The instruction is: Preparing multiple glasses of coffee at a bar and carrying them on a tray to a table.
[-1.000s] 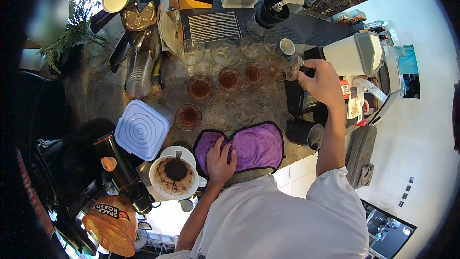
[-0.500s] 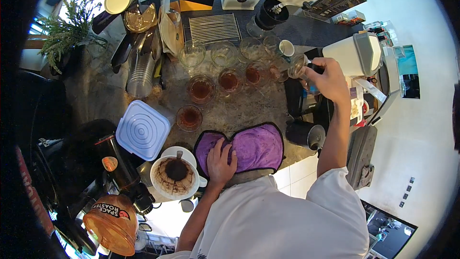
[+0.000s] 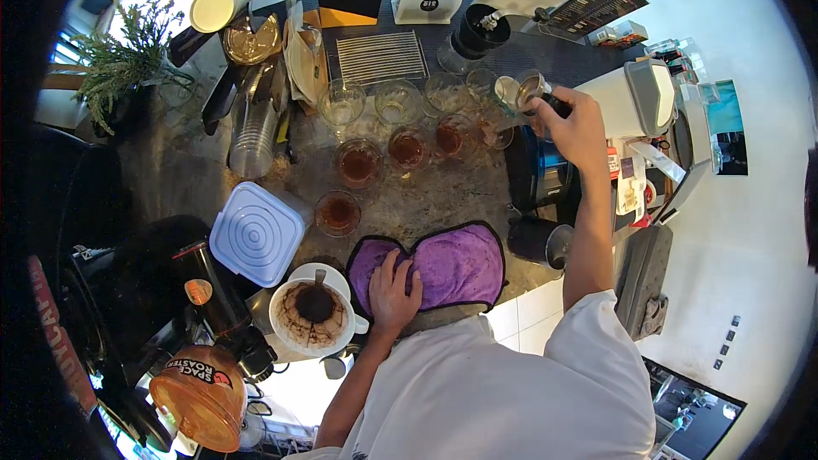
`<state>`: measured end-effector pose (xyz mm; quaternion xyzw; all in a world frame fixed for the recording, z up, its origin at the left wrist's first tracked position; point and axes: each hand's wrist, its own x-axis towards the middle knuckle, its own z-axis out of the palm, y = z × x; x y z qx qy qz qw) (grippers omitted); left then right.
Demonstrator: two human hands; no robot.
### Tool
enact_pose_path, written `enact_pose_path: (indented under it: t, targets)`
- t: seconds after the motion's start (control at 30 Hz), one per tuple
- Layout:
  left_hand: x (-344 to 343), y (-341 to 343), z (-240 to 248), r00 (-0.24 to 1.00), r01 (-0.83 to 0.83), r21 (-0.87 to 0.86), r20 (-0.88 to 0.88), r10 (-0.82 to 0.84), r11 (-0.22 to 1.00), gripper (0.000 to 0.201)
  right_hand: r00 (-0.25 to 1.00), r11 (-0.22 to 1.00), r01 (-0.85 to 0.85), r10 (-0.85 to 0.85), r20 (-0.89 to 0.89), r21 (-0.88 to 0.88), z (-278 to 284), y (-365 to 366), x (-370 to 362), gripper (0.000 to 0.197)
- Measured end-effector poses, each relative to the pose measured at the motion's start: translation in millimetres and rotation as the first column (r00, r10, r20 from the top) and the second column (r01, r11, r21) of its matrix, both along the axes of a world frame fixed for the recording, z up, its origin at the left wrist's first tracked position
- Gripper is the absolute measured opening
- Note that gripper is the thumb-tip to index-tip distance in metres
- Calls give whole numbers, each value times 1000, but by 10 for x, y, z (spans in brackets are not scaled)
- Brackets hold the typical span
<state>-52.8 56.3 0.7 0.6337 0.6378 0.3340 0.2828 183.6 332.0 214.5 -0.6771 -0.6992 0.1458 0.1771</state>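
My right hand (image 3: 573, 123) grips a small round-mouthed glass vessel with a dark handle (image 3: 532, 88), raised at the far right of the counter. The vessel overlaps a small cup (image 3: 506, 89) and hangs close to a glass at the end of the row; its contents I cannot make out. My left hand (image 3: 394, 294) lies with fingers extended on a purple cloth (image 3: 456, 266) with black edging. Several glasses of reddish-brown liquid stand ahead, among them one glass (image 3: 358, 162) and a nearer glass (image 3: 338, 213). Behind them is a row of clear glasses (image 3: 398, 102).
Left of the cloth sits a white cup (image 3: 312, 317) holding dark coffee grounds, beside a blue-lidded container (image 3: 257, 234). A black pitcher (image 3: 541, 243) stands at the right edge. Farther back are a dripper (image 3: 486, 25), a wire rack (image 3: 381, 57) and stacked plastic cups (image 3: 253, 132).
My right hand has moved slightly away from me with the glass vessel, which is now higher and beside the small cup. My left hand has stayed on the cloth.
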Motion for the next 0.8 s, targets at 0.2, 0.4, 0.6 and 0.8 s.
enact_pose_path:
  t: [0.2,0.4,0.6,0.8]
  targets:
    - [0,-18,-12,1000,-4,4,-4,4,1000,28,985,999,-8,-1,174,47,-148,33,-135,25]
    - [14,26,22,999,-11,96,-30,13,995,26,978,996,-54,39,203,69,-302,78,-98,25]
    - [4,27,23,999,-9,112,-41,14,994,27,960,956,-183,124,251,229,-425,110,-93,24]
    - [1,33,5,999,-5,105,-37,9,994,27,945,952,-213,143,295,221,-470,103,-84,26]
